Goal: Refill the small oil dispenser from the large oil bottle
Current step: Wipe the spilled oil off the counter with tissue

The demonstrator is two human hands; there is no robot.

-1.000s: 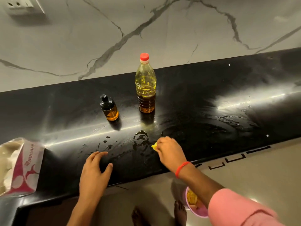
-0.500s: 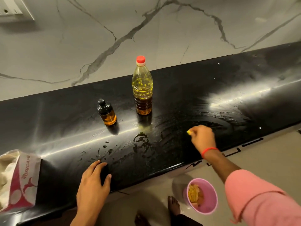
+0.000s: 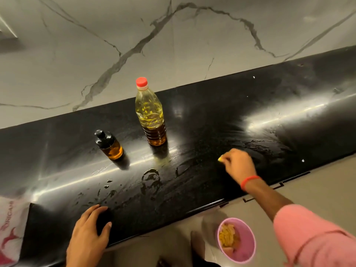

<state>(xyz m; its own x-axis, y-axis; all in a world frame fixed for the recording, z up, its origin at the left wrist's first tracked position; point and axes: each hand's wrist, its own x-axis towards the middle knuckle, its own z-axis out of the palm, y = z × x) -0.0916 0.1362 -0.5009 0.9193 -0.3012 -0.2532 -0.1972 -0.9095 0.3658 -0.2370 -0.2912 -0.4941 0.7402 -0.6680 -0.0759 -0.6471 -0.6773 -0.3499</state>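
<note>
The large oil bottle [image 3: 150, 112] with a red cap stands upright on the black countertop [image 3: 212, 116], about a third full of amber oil. To its left stands the small oil dispenser [image 3: 109, 145], black-capped, with amber oil in its lower half. My right hand [image 3: 238, 164] grips a small yellow cloth or sponge [image 3: 220, 158] and presses it on the wet counter, right of both bottles. My left hand [image 3: 88, 236] rests flat on the counter's front edge, fingers spread, holding nothing.
Oil or water smears and droplets [image 3: 150, 176] lie on the counter in front of the bottles. A white and red packet [image 3: 9, 228] sits at the left edge. A pink bowl [image 3: 244, 245] with yellow scraps stands on the floor below. A marble wall backs the counter.
My right hand, with the yellow cloth, has slid from the puddle in front of the large bottle to the right along the counter. The left hand and both bottles stay in place.
</note>
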